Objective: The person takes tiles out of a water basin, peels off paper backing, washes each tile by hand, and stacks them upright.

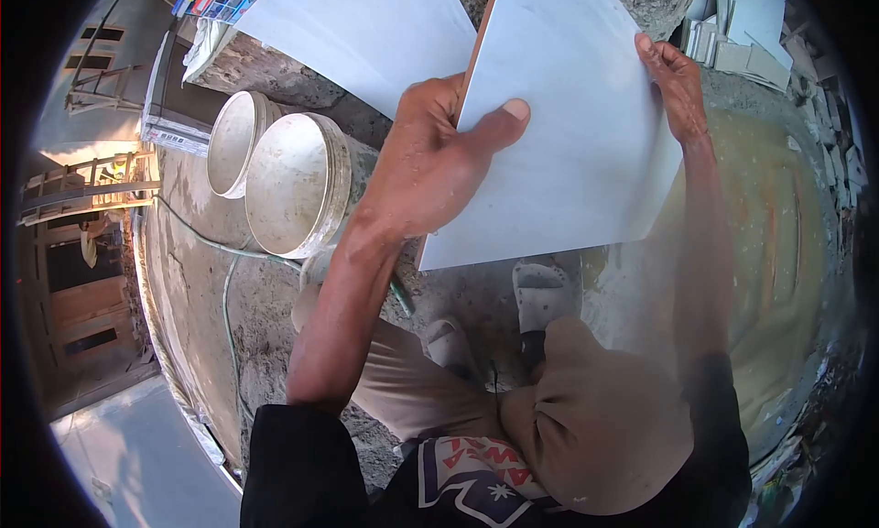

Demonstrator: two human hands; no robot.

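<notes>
A large white tile with a reddish-brown edge is held up in front of me, tilted over my knees. My left hand grips its left edge, with the thumb lying on the glossy face and the fingers behind. On the far right edge, my right hand pinches the tile between thumb and fingers. Behind it, another white sheet that looks like a tile leans on a rough concrete block.
Two dirty white buckets stand at the left. A green hose runs across the wet ground. Broken tile pieces are stacked at the upper right, above murky, yellowish water. My slippered feet are below the tile.
</notes>
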